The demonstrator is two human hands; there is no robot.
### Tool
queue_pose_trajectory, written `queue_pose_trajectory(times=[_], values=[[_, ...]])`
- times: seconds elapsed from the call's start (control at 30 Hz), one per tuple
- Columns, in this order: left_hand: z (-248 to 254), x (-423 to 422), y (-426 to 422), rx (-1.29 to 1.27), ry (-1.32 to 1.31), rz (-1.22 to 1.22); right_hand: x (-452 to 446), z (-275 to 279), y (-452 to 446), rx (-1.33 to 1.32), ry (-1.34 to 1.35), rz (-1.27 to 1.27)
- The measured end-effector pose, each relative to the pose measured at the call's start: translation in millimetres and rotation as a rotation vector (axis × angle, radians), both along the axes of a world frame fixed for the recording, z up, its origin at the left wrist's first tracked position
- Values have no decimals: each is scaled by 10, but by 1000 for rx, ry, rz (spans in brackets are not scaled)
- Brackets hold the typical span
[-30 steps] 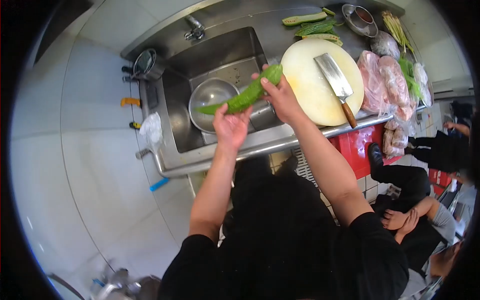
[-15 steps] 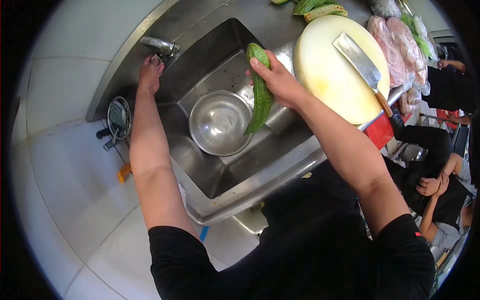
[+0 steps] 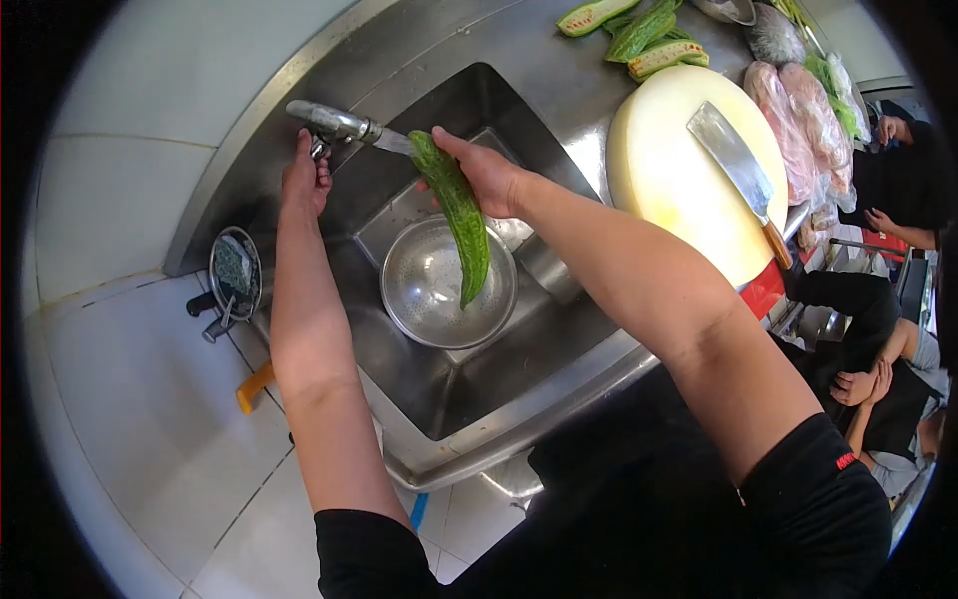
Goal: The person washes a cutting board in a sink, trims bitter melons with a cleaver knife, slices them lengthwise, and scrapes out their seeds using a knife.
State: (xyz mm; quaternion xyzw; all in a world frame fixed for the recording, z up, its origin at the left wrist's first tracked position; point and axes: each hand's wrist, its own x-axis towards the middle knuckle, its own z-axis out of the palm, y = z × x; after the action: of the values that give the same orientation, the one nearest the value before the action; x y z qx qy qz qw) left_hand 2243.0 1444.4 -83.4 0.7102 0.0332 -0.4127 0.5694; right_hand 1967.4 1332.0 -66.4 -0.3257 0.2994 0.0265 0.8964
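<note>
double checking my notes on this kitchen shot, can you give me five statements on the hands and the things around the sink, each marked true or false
1. The right hand holds a green gourd. True.
2. The cleaver lies on the round cutting board. True.
3. The left hand grips the cleaver. False: it is at the faucet.
4. The metal bowl is inside the sink. True.
5. Every gourd on the counter is whole. False: some are cut open, pale flesh showing.
</note>
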Motion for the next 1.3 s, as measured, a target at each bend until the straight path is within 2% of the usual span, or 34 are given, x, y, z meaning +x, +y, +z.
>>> queue_pose_trajectory(times=[0.2,0.27,0.4,0.47,0.5,0.53,0.57,0.6,0.67,0.73,0.8,0.83,0.9,0.93,0.97,1.03,1.07,1.13,1.17,1.2,1.23,1.3], values=[[-12,74,-58,-35,65,80,112,-1,-14,-54,9,-17],[-71,130,0,-102,86,77,113,32,-3,-239,-4,-101],[-122,260,51,-206,152,5,-1,39,-47,-338,11,-115],[-74,291,62,-169,182,41,-39,56,-55,-372,-36,-185],[-58,278,87,-152,114,-14,-92,76,-77,-375,-36,-189],[-33,254,104,-137,48,-70,-198,280,-65,-489,12,-205],[-84,223,148,-224,-65,-164,-321,408,-30,-602,64,-223],[-157,165,172,-233,-64,-171,-430,469,16,-610,66,-230],[-186,-89,178,-214,-475,-126,-653,569,118,-1032,52,-489],[-313,-229,207,-196,-512,-156,-850,662,184,-1028,129,-495],[-483,-410,70,-20,-777,242,-1050,789,173,-1031,270,-512],[-356,-756,-32,48,-700,429,-1145,862,187,-1102,247,-577],[65,-1704,-99,-172,-439,267,-1283,912,181,-1102,262,-528],[-149,-1935,-62,-411,-278,152,-1349,935,185,-1098,267,-477],[9,-2236,-56,-545,-23,79,-1394,956,205,-1119,274,-456],[282,-2578,-30,-689,50,-40,-1533,1166,291,-1201,200,-527],[407,-2649,8,-705,44,-42,-1580,1264,342,-1264,118,-578],[667,-2788,35,-824,-6,-758,-1665,1294,328,-1267,105,-609],[824,-2931,46,-831,-10,-777,-1694,1277,300,-1078,100,-598],[961,-3108,52,-695,-255,-863,-1733,1251,271,-889,89,-579],[1049,-3230,68,-547,-498,-929,-1787,1264,270,-839,49,-581],[1086,-3253,95,-469,-579,-944,-1940,1275,232,-835,17,-561]])
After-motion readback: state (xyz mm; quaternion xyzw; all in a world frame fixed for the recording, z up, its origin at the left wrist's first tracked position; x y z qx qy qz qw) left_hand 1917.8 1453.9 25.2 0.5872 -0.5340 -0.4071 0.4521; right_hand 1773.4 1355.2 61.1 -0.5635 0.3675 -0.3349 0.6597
